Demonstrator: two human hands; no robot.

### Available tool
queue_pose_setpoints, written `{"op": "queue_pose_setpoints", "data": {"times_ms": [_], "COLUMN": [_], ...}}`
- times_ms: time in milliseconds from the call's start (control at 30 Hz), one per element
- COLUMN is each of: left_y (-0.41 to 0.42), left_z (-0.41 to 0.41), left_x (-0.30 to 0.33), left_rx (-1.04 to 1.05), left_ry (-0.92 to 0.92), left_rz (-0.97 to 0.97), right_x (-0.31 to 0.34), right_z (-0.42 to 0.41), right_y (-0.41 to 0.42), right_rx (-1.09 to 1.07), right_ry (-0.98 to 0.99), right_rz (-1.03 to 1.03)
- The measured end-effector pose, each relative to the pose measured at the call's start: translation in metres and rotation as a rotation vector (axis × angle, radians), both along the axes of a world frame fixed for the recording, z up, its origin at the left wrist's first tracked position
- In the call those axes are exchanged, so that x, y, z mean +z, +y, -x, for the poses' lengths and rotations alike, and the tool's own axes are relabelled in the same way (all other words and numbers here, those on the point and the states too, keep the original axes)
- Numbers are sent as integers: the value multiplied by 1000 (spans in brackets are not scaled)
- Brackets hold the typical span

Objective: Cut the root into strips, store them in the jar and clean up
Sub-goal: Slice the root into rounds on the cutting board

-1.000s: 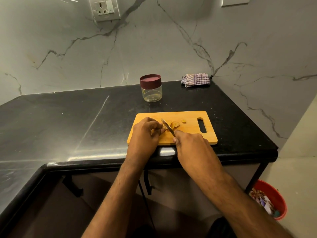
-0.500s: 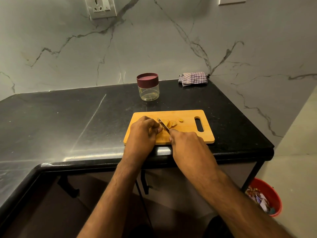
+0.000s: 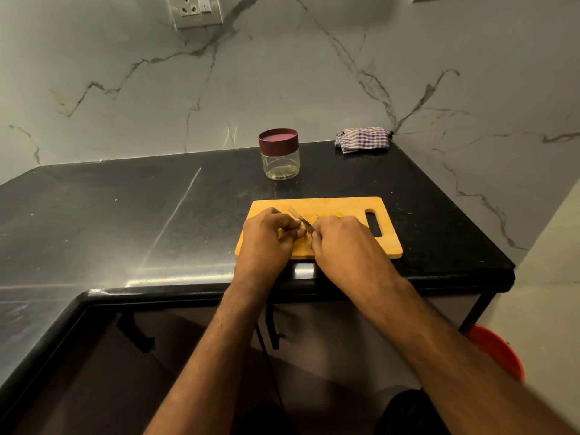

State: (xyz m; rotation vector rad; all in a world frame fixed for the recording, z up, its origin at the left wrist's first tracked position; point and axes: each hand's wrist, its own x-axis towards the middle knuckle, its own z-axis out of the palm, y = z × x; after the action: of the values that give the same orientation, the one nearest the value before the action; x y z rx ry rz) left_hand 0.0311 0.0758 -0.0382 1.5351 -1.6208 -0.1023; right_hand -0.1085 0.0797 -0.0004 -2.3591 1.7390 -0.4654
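Observation:
A wooden cutting board lies near the front edge of the black counter. My left hand rests on the board with curled fingers pinching the root piece, mostly hidden. My right hand grips a small knife; its blade points up-left between the two hands. Yellow root slices peek out above my right knuckles. A clear glass jar with a maroon lid stands behind the board.
A folded checked cloth lies in the counter's back right corner. The black counter bends toward me on the left. A red bin sits on the floor at the right. A wall socket is above.
The hands have drawn closer together, and my right hand now covers most of the slices. The view has tilted slightly downward.

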Motion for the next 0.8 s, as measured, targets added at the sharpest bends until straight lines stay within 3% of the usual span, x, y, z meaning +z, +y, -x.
{"op": "queue_pose_setpoints", "data": {"times_ms": [400,567,800], "left_y": [-3,-2,0], "left_z": [-3,-1,2], "left_x": [-3,-2,-2], "left_rx": [-30,-18,-10], "left_ry": [-16,1,-11], "left_rz": [0,11,0], "right_x": [-1,6,-1], "right_z": [0,-5,16], "right_y": [2,-7,9], "right_rx": [-23,-33,-14], "right_ry": [-11,26,-27], "right_rz": [14,-88,-17]}}
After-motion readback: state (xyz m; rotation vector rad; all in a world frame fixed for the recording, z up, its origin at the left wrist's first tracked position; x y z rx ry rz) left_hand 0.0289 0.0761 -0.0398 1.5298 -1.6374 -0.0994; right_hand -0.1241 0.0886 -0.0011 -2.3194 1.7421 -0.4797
